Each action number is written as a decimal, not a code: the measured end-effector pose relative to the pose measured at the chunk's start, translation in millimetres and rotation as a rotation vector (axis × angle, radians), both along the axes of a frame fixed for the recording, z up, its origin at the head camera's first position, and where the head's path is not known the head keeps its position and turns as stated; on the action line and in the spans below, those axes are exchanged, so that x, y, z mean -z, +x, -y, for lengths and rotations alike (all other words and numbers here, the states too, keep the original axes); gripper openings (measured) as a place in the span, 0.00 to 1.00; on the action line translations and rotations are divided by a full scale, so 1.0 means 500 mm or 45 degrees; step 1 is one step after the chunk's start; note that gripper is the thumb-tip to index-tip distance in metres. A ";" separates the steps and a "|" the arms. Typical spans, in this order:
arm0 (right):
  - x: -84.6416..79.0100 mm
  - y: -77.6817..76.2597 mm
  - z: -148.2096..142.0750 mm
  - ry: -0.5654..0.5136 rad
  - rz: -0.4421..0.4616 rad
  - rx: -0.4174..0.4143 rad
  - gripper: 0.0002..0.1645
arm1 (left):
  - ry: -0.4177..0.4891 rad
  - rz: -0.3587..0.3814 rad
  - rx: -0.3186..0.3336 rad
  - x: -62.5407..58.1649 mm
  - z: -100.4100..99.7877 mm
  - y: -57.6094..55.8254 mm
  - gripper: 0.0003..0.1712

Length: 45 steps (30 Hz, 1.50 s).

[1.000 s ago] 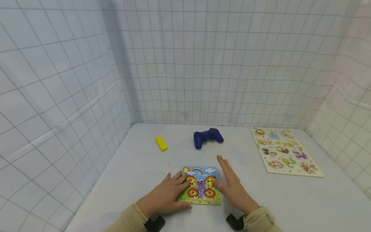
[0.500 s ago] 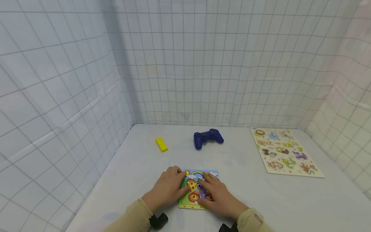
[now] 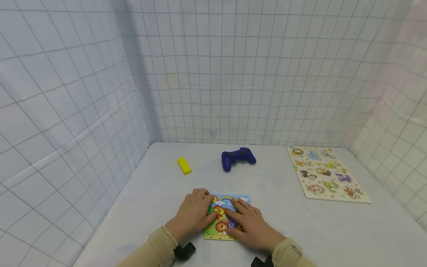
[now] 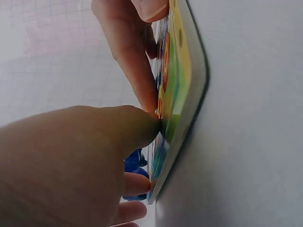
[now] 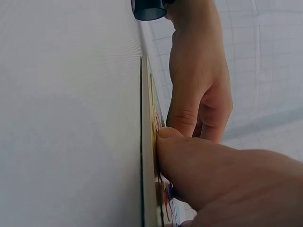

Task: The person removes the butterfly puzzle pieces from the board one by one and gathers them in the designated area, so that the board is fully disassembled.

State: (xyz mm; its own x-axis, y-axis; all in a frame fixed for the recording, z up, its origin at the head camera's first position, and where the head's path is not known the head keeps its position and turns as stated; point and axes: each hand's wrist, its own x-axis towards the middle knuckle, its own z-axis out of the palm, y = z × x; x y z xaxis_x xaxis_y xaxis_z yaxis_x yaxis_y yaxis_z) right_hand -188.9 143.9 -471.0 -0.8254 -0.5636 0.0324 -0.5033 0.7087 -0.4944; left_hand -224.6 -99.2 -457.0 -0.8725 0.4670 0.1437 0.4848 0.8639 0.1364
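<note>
A small butterfly puzzle board (image 3: 218, 234) lies flat on the white table in the head view. My left hand (image 3: 194, 213) rests at its left side, the thumb pressing the picture and the fingertips by the upper left corner. Across the right half lies my right hand (image 3: 251, 224), its fingers spread over the butterfly and covering much of it. In the left wrist view, the left thumb (image 4: 137, 125) touches the board's (image 4: 182, 71) top face. The right thumb (image 5: 177, 151) presses near the board's edge (image 5: 147, 156) in the right wrist view.
Behind the board lie a dark blue game controller (image 3: 238, 158) and a yellow block (image 3: 184, 165). A larger animal puzzle board (image 3: 328, 174) lies at the right. Sheets with a grid pattern (image 3: 213, 74) enclose the table at the back and sides.
My right hand has moved left from beside the puzzle board onto its picture. My left fingers have drawn back toward the board's upper left corner. Over the last half second the hands barely move.
</note>
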 end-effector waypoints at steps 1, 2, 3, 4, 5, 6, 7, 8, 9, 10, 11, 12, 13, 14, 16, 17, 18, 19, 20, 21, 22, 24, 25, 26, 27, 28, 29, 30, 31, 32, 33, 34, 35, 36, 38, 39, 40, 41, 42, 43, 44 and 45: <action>-0.001 0.000 0.000 0.009 -0.008 0.000 0.38 | 0.017 -0.002 -0.001 0.001 0.000 -0.001 0.32; -0.002 0.000 0.000 0.020 -0.014 -0.001 0.37 | 0.033 -0.008 -0.002 0.002 0.000 -0.003 0.30; -0.003 0.000 0.001 0.030 -0.021 -0.002 0.37 | 0.048 -0.013 -0.002 0.003 0.001 -0.005 0.29; -0.004 0.000 0.001 0.040 -0.026 -0.003 0.36 | 0.066 -0.016 -0.002 0.005 0.001 -0.007 0.27; -0.005 0.001 0.002 0.053 -0.030 -0.005 0.35 | 0.082 -0.018 -0.004 0.007 0.001 -0.009 0.26; -0.007 0.001 0.003 0.069 -0.032 -0.008 0.34 | 0.100 -0.018 -0.005 0.008 0.002 -0.011 0.24; -0.008 0.002 0.004 0.084 -0.030 -0.010 0.33 | 0.119 -0.017 -0.003 0.010 0.002 -0.012 0.23; -0.009 0.002 0.004 0.095 -0.029 -0.012 0.32 | 0.136 -0.012 -0.002 0.011 0.002 -0.013 0.23; -0.011 0.004 0.004 0.106 -0.027 -0.013 0.32 | 0.153 -0.005 0.001 0.013 0.003 -0.014 0.23; -0.012 0.005 0.005 0.116 -0.026 -0.014 0.31 | 0.170 0.001 0.006 0.014 0.003 -0.015 0.22; -0.013 0.006 0.005 0.126 -0.024 -0.015 0.31 | 0.188 0.005 0.011 0.014 0.003 -0.015 0.23; -0.013 0.007 0.005 0.133 -0.022 -0.015 0.31 | 0.206 0.005 0.018 0.015 0.003 -0.016 0.23; -0.014 0.008 0.005 0.135 -0.018 -0.014 0.31 | 0.219 0.007 0.023 0.016 0.003 -0.016 0.23; -0.015 0.008 0.005 0.137 -0.015 -0.014 0.31 | 0.226 0.008 0.026 0.017 0.003 -0.016 0.23; -0.015 0.009 0.005 0.134 -0.003 -0.012 0.31 | 0.245 0.009 0.034 0.018 0.004 -0.017 0.24; -0.015 0.009 0.005 0.130 0.002 -0.011 0.31 | 0.255 0.009 0.035 0.019 0.004 -0.017 0.24; -0.016 0.009 0.004 0.125 0.006 -0.011 0.31 | 0.260 0.009 0.034 0.020 0.004 -0.018 0.24; -0.016 0.009 0.003 0.120 0.011 -0.011 0.31 | 0.265 0.011 0.032 0.021 0.005 -0.019 0.24; -0.015 0.008 0.003 0.113 0.017 -0.009 0.31 | 0.271 0.010 0.031 0.021 0.005 -0.020 0.24; -0.015 0.008 0.003 0.108 0.020 -0.009 0.31 | 0.275 0.008 0.030 0.022 0.005 -0.020 0.25; -0.014 0.008 0.003 0.107 0.021 -0.010 0.32 | 0.280 0.006 0.027 0.023 0.006 -0.021 0.25; -0.013 0.007 0.002 0.105 0.020 -0.009 0.32 | 0.283 0.002 0.024 0.024 0.006 -0.023 0.26; -0.012 0.007 0.002 0.105 0.019 -0.008 0.32 | 0.287 0.001 0.022 0.025 0.006 -0.023 0.26; -0.011 0.007 0.002 0.104 0.016 -0.008 0.31 | 0.289 -0.003 0.021 0.025 0.006 -0.024 0.26; -0.011 0.007 0.002 0.104 0.013 -0.009 0.31 | 0.292 -0.006 0.019 0.025 0.006 -0.024 0.27; -0.010 0.007 0.002 0.104 0.012 -0.009 0.31 | 0.297 -0.009 0.017 0.025 0.006 -0.024 0.27; -0.010 0.007 0.002 0.103 0.012 -0.010 0.31 | 0.297 -0.016 0.017 0.025 0.006 -0.024 0.27; -0.009 0.006 0.002 0.102 0.012 -0.013 0.31 | 0.299 -0.025 0.020 0.025 0.006 -0.024 0.27; -0.009 0.006 0.002 0.102 0.012 -0.016 0.31 | 0.303 -0.032 0.021 0.025 0.006 -0.024 0.26; -0.009 0.006 0.002 0.102 0.012 -0.018 0.31 | 0.305 -0.044 0.024 0.025 0.006 -0.024 0.26; -0.009 0.006 0.001 0.102 0.014 -0.021 0.31 | 0.309 -0.053 0.027 0.024 0.005 -0.023 0.26; -0.009 0.005 0.001 0.101 0.014 -0.022 0.31 | 0.311 -0.063 0.029 0.023 0.005 -0.023 0.25; -0.009 0.005 0.001 0.100 0.015 -0.024 0.31 | 0.314 -0.073 0.031 0.021 0.005 -0.023 0.25; -0.009 0.005 0.001 0.100 0.014 -0.024 0.31 | 0.322 -0.080 0.034 0.020 0.004 -0.022 0.24; -0.011 0.006 0.001 0.100 0.015 -0.026 0.31 | 0.356 -0.088 0.041 0.015 0.003 -0.022 0.22; -0.011 0.006 0.001 0.101 0.016 -0.027 0.31 | 0.379 -0.085 0.043 0.012 0.002 -0.022 0.21; -0.012 0.007 0.001 0.101 0.017 -0.027 0.31 | 0.404 -0.086 0.046 0.011 0.000 -0.022 0.19; -0.014 0.008 0.002 0.102 0.017 -0.028 0.31 | 0.431 -0.083 0.049 0.009 -0.001 -0.023 0.17; -0.015 0.008 0.002 0.105 0.015 -0.028 0.32 | 0.460 -0.076 0.047 0.008 -0.002 -0.023 0.16; -0.015 0.009 0.002 0.105 0.014 -0.029 0.32 | 0.499 -0.058 0.035 0.008 -0.003 -0.024 0.14; -0.016 0.009 0.002 0.104 0.016 -0.029 0.31 | 0.542 -0.034 0.014 0.008 -0.004 -0.025 0.12; -0.016 0.009 0.002 0.105 0.014 -0.030 0.31 | 0.591 -0.009 -0.020 0.009 -0.004 -0.025 0.11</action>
State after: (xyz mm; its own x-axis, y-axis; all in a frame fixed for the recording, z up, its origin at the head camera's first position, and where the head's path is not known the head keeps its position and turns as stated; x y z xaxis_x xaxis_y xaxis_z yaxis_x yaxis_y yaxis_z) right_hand -184.4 143.1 -462.8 -0.8121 -0.5830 -0.0239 -0.5149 0.7353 -0.4407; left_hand -237.3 -97.3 -461.5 -0.8772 0.3389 0.3401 0.4746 0.7194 0.5072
